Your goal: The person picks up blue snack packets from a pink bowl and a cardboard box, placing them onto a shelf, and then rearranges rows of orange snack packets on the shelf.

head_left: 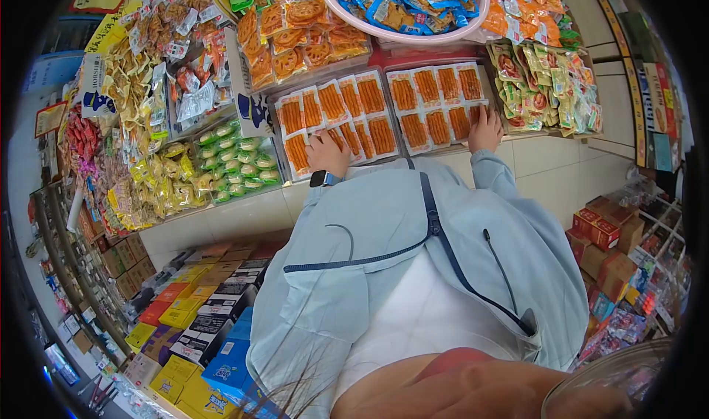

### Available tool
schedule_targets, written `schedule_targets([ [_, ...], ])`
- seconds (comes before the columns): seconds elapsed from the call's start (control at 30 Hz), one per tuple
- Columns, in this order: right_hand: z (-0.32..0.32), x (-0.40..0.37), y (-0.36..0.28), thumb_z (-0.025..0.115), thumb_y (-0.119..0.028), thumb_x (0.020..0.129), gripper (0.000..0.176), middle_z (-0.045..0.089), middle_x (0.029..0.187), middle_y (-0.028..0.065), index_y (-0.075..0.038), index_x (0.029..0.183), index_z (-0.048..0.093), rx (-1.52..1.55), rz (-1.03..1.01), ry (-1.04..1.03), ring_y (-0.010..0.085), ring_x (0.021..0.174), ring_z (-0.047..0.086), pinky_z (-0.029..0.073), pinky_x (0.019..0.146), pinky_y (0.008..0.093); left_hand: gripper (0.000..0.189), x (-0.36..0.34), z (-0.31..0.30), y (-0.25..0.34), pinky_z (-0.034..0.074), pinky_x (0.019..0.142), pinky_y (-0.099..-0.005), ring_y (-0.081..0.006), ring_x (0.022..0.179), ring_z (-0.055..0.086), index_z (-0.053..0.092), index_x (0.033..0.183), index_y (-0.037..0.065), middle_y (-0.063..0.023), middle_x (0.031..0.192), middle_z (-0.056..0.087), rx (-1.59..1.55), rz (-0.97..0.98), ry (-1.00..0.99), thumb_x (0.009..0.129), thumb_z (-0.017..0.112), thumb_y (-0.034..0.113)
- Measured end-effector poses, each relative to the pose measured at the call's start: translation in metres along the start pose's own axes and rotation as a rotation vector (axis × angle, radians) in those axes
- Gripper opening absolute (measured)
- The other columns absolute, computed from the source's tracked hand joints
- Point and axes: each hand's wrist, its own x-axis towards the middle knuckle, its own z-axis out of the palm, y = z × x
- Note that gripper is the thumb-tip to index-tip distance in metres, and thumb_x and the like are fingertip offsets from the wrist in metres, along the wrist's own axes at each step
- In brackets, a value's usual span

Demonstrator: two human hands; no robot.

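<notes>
My left hand (327, 153) rests palm down on clear packets of orange snack sticks (336, 120) in the left bin of a shop display, with a dark smartwatch (323, 178) on its wrist. My right hand (485, 129) lies flat on the same kind of orange stick packets (436, 101) in the neighbouring bin to the right. Neither hand grips a packet. Both arms wear a pale blue-grey jacket (384, 227) that fills the middle of the view.
A round pink-rimmed basin (413, 31) of blue-wrapped snacks stands behind the bins. Green packets (236, 160), yellow snack bags (148, 190) and red-green packets (546, 87) flank them. Stacked coloured boxes (199, 316) sit below left, red boxes (598, 231) at right.
</notes>
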Motion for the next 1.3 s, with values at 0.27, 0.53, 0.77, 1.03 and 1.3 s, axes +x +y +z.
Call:
schedule_targets([
  [0.27,0.006,-0.002,0.006,0.057,-0.022,0.089,0.052,0.044,0.146,0.005,-0.023,0.141,0.047,0.071,-0.003,0.014,0.0276,0.137,0.037,0.027,0.109,0.0484,0.075,0.004,0.003,-0.001,0.041,0.098,-0.0513,-0.0453,0.113,0.046,0.046,0.132,0.003,-0.0271,0.125,0.045,-0.062,0.058,-0.047,0.069,0.077,0.027],
  [0.53,0.005,-0.001,0.002,0.059,-0.02,0.087,0.052,0.047,0.143,0.0051,-0.022,0.138,0.049,0.016,-0.026,0.061,0.0264,0.134,0.04,0.031,0.107,0.047,0.079,-0.009,0.037,-0.011,0.039,0.099,-0.0517,-0.0421,0.116,0.044,0.045,0.136,0.005,-0.024,0.128,0.044,-0.15,0.08,0.239,0.069,0.079,0.029],
  [0.77,0.011,-0.004,0.004,0.06,-0.014,0.084,0.056,0.044,0.145,0.008,-0.021,0.139,0.048,0.088,-0.065,0.077,0.0309,0.135,0.037,0.029,0.109,0.0486,0.086,-0.011,-0.002,0.007,0.044,0.094,-0.0508,-0.0415,0.112,0.05,0.037,0.14,0.007,-0.0223,0.13,0.045,-0.223,0.031,0.011,0.067,0.08,0.025],
  [1.03,-0.044,-0.039,-0.067,0.064,-0.006,0.078,0.06,0.042,0.145,0.0116,-0.011,0.136,0.05,0.509,-0.405,0.055,0.0386,0.134,0.034,0.028,0.109,0.052,0.079,-0.005,-0.005,0.028,0.042,0.1,-0.0441,-0.0431,0.12,0.048,0.035,0.137,0.0,-0.0255,0.127,0.047,-0.626,0.304,-0.04,0.07,0.072,0.016],
  [1.3,-0.079,-0.027,-0.125,0.056,-0.02,0.098,0.035,0.062,0.113,0.0099,-0.004,0.128,0.054,1.296,-0.239,-0.895,0.0165,0.104,0.058,0.046,0.091,0.0304,0.083,0.013,0.036,0.096,0.046,0.095,-0.0369,-0.0301,0.11,0.055,0.02,0.137,-0.001,-0.0228,0.123,0.048,-0.96,0.347,-0.216,0.08,0.077,0.019],
])
